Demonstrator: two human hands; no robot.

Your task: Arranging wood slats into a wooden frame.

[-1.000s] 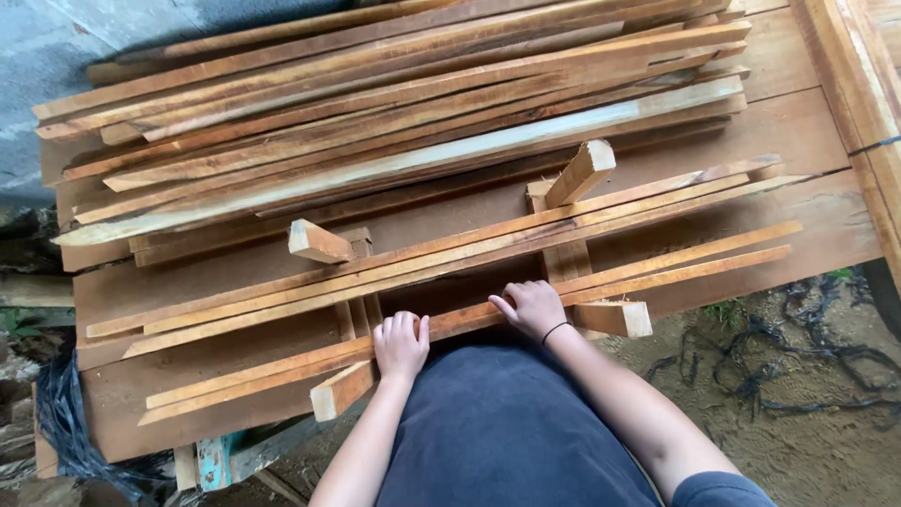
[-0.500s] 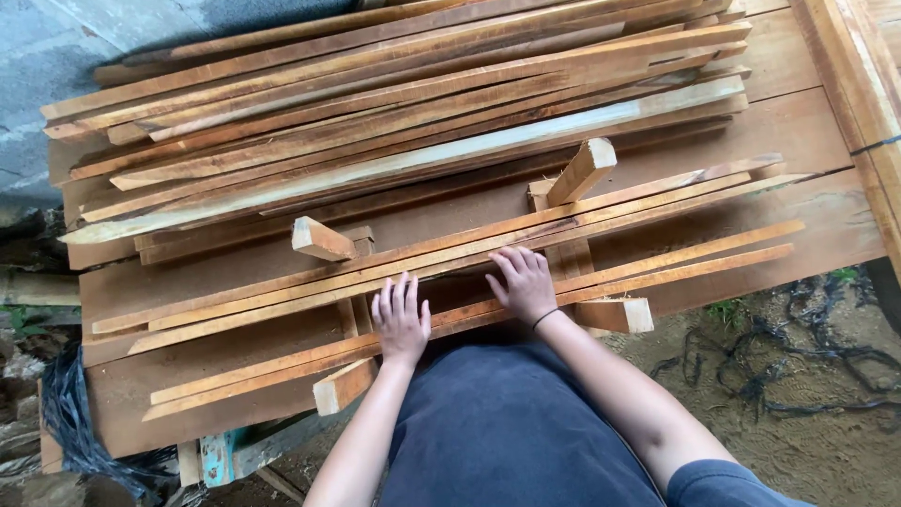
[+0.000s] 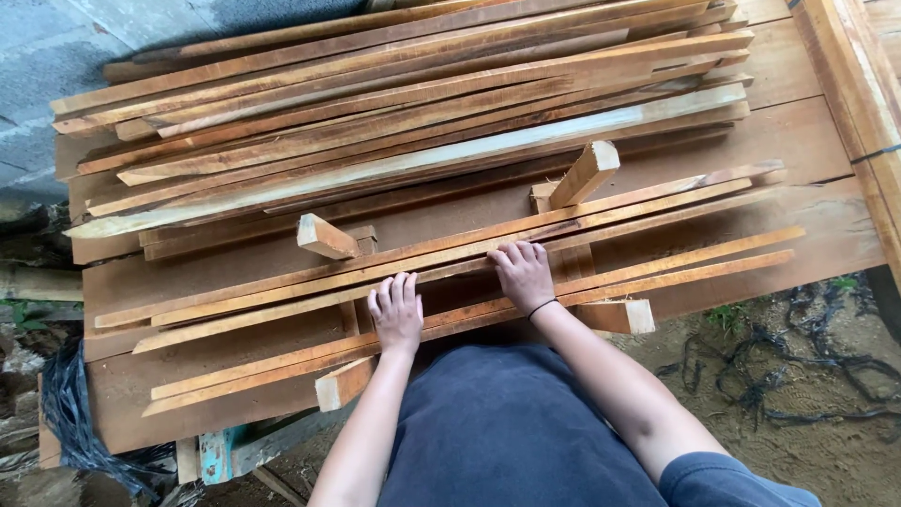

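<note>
My left hand [image 3: 397, 312] lies flat, fingers apart, over the gap between two groups of long thin wooden slats. Its fingertips reach the upper group of slats [image 3: 441, 252]. My right hand [image 3: 523, 273], with a dark band at the wrist, rests palm down beside it, fingers on the same upper slats. The lower pair of slats [image 3: 676, 268] runs under both wrists. All these slats lie across two short wooden blocks, one on the left [image 3: 343, 383] and one on the right [image 3: 615, 315].
A big pile of long wooden strips [image 3: 404, 131] fills the far half of the plank bench [image 3: 798, 141]. A thick beam [image 3: 859, 84] lies at the right edge. Dirt ground with black cord [image 3: 798, 376] is at the right, dark sacking [image 3: 70, 413] at the lower left.
Both hands have slid away from me, from the lower slats near the bench edge up to the upper group. The fingers have spread flatter. The slats look unmoved.
</note>
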